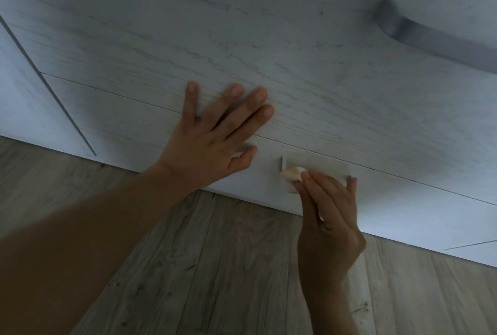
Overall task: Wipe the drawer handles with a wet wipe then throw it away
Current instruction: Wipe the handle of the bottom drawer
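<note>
The bare left forearm [80, 240] reaches in from the lower left, wrist straight, and the left hand [215, 141] is held flat with its back to the camera, four fingers straight and fanned upward and the thumb stuck out to the right. The right forearm [330, 297] rises steeply from the bottom edge. The right hand [329, 216] points upward, lower than the left and apart from it, its fingers bunched close together and its tips pinching a small wad of wipe [291, 174].

Single head cam; looks fwd/down, close to drawer fronts [269, 52]; floor [215, 267] below.
</note>
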